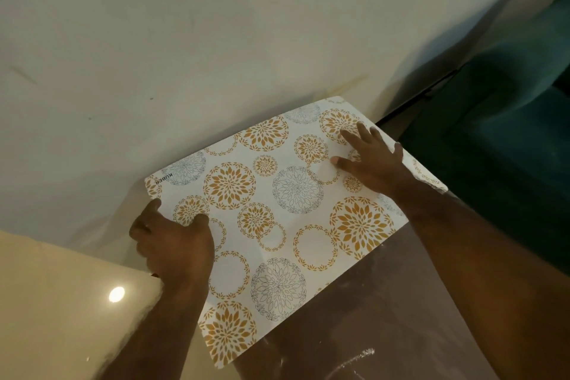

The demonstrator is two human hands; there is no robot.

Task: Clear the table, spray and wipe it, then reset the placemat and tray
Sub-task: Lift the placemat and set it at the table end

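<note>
Holds floral placemat [277, 210] skewed at the bench's [385, 302] far edge by the wall [216, 40], left hand [172, 244] gripping its left border, right hand [373, 160] pressing flat with spread fingers, and likely needs squaring to the bench edge, then smoothing outward.

placemat [277, 194]: smooth printed sheet, faint sheen | table [354, 318]: glossy, streaked | floor [61, 302]: glossy tile | wall [185, 40]: matt paint

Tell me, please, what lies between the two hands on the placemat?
Only bare placemat, in the head view: nothing rests on its flower print between the left hand gripping its edge and the right hand lying flat.
</note>
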